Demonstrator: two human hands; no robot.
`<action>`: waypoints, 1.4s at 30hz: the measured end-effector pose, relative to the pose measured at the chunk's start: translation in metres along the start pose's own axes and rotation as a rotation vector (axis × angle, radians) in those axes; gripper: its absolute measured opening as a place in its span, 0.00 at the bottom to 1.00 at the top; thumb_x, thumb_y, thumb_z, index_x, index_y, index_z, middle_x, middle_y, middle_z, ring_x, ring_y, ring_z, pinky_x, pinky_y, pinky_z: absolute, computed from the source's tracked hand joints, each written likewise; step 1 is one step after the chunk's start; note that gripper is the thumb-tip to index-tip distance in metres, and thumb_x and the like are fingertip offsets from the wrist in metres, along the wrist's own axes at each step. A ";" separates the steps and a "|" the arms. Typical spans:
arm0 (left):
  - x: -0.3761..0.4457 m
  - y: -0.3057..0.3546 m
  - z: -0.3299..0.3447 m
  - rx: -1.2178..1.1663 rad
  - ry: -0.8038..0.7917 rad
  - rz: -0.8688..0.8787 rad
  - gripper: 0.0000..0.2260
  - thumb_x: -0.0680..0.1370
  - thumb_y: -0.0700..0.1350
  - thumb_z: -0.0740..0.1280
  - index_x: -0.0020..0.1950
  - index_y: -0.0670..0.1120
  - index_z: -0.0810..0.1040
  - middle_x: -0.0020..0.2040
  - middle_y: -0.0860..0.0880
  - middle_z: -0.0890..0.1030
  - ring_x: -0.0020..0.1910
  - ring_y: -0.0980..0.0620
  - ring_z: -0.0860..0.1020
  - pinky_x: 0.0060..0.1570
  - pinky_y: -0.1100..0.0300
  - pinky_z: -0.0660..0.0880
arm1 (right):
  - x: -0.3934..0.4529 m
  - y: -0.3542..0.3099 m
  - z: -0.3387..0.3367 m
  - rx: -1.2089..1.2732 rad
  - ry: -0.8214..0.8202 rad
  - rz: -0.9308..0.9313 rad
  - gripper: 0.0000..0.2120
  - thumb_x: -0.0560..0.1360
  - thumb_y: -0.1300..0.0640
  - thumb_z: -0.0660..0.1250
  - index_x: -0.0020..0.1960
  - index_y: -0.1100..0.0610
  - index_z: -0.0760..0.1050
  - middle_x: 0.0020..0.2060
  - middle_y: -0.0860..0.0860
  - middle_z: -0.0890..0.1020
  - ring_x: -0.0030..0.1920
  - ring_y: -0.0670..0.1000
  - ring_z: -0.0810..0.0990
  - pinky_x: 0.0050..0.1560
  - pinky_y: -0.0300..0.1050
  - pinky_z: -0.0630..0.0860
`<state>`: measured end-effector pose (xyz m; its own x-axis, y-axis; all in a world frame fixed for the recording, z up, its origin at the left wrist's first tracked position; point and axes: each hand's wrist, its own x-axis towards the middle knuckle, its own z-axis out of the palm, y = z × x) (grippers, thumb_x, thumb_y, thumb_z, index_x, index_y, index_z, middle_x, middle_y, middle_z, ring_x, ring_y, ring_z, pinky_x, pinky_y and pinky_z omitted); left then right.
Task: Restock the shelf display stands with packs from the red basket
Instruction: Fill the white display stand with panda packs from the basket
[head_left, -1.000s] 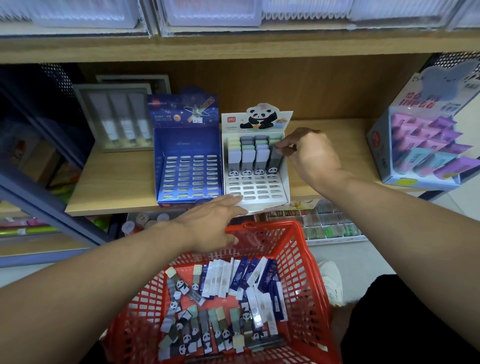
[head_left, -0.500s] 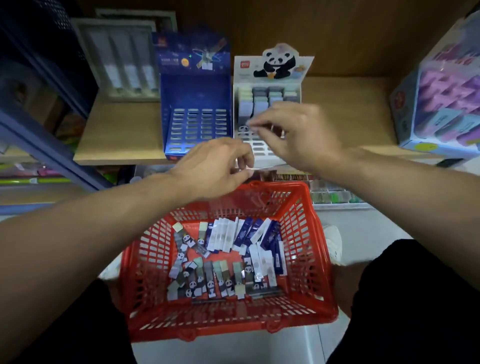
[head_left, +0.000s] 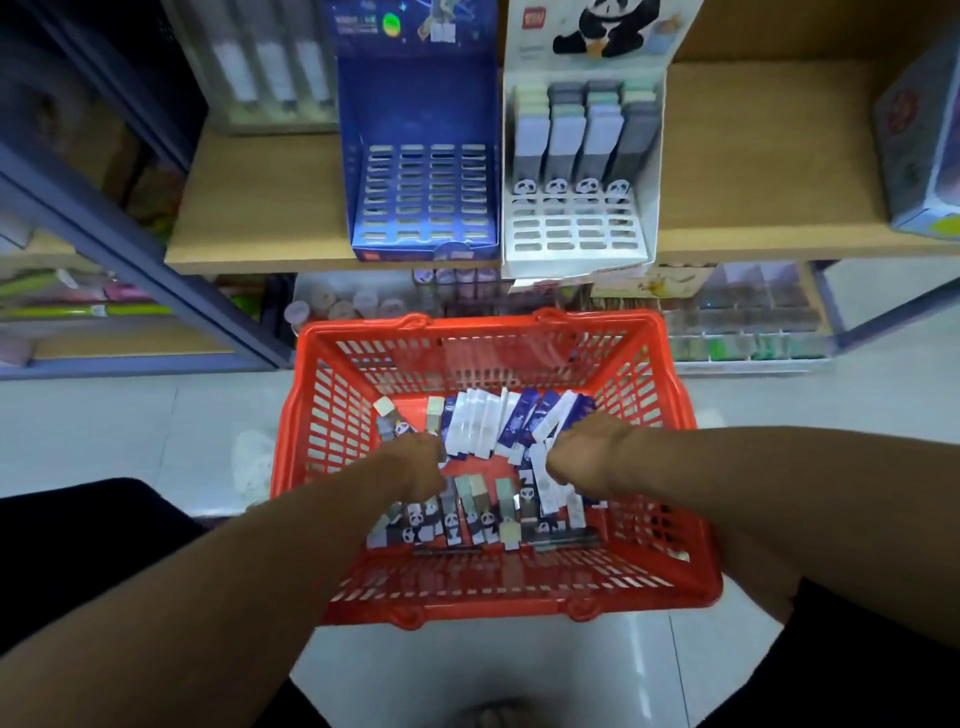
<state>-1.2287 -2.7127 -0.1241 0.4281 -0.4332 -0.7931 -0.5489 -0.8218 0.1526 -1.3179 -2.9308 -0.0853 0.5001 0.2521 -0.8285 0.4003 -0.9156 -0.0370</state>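
Packs (head_left: 485, 434) of two kinds lie loose on the floor of a red basket (head_left: 670, 582), which sits on pale floor tiles (head_left: 104, 431) just in front of a wooden shelf (head_left: 260, 208); white-and-blue packs cluster toward the far side, panda-printed packs (head_left: 452, 519) toward the near side. Both of a person's hands reach down into the basket among the packs: the left hand (head_left: 415, 465) rests on the panda-printed ones, the right hand (head_left: 584, 457) on the white-and-blue ones; the fingers of each curl downward and out of sight, so whether either hand grips a pack cannot be told. On the shelf above stand two display stands, touching side by side; the blue stand (head_left: 423, 197) on the left shows only bare slots, while the white panda stand (head_left: 576, 228) on the right carries rows of packs in its rear slots, with the front rows unfilled. A grey display box (head_left: 260, 57) stands left of the blue stand, at the back of the shelf; a pale printed box (head_left: 919, 130) sits at the shelf's right end, well apart from the stands. Below the shelf edge, a lower tier holds blurred small goods (head_left: 743, 322); dark clothing (head_left: 83, 519) frames the lower corners.
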 end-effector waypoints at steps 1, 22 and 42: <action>0.003 0.003 0.014 -0.013 -0.022 0.010 0.17 0.80 0.49 0.65 0.68 0.45 0.77 0.68 0.45 0.77 0.65 0.44 0.76 0.66 0.52 0.71 | 0.008 -0.002 0.003 0.038 0.006 0.011 0.15 0.77 0.62 0.64 0.63 0.55 0.76 0.59 0.55 0.79 0.57 0.59 0.79 0.52 0.49 0.77; 0.080 0.020 0.122 -0.470 0.130 -0.170 0.29 0.76 0.46 0.70 0.72 0.55 0.59 0.58 0.46 0.82 0.56 0.42 0.81 0.53 0.50 0.78 | 0.158 -0.070 0.065 0.923 0.249 0.304 0.21 0.78 0.51 0.66 0.71 0.45 0.71 0.71 0.53 0.72 0.69 0.57 0.73 0.69 0.52 0.71; 0.050 0.014 0.094 -0.445 0.070 -0.145 0.05 0.79 0.43 0.69 0.54 0.48 0.77 0.54 0.47 0.81 0.51 0.50 0.80 0.50 0.57 0.77 | 0.108 -0.041 0.051 1.196 0.365 0.314 0.13 0.73 0.54 0.75 0.47 0.47 0.71 0.43 0.50 0.82 0.42 0.53 0.82 0.44 0.49 0.79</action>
<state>-1.2828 -2.7110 -0.2168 0.5338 -0.3135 -0.7854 -0.1251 -0.9478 0.2933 -1.3198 -2.8818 -0.2017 0.7025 -0.1273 -0.7002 -0.6107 -0.6129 -0.5014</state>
